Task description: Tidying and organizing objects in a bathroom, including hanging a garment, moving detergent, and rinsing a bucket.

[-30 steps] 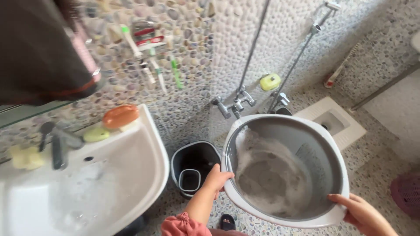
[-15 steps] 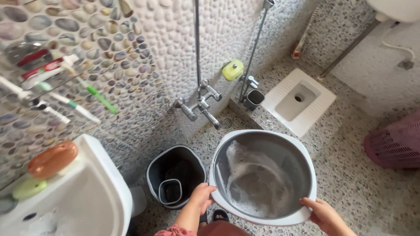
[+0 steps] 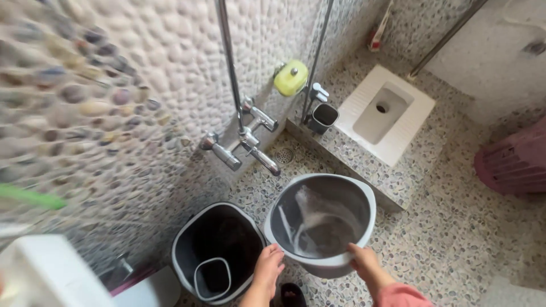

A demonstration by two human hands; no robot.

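Grey round plastic basin (image 3: pixel 321 222) with soapy residue — gripped at its near rim by left hand (image 3: pixel 268 265) and right hand (image 3: pixel 364 262) — has dropped lower toward the pebble floor (image 3: pixel 455 227), beside the dark bucket (image 3: pixel 216 250).

- My left hand (image 3: pixel 268 266) and right hand (image 3: pixel 364 262) are both on the rim of the grey basin (image 3: pixel 320 222), so that's the bulk I'm moving.
- Left is tight: the dark bucket (image 3: pixel 216 250) sits just beside it.
- Taps (image 3: pixel 244 139) stick out from the pebble wall just past the basin.
- A raised step (image 3: pixel 352 165) blocks the far right.
- The pebble floor (image 3: pixel 449 239) to my right is open.
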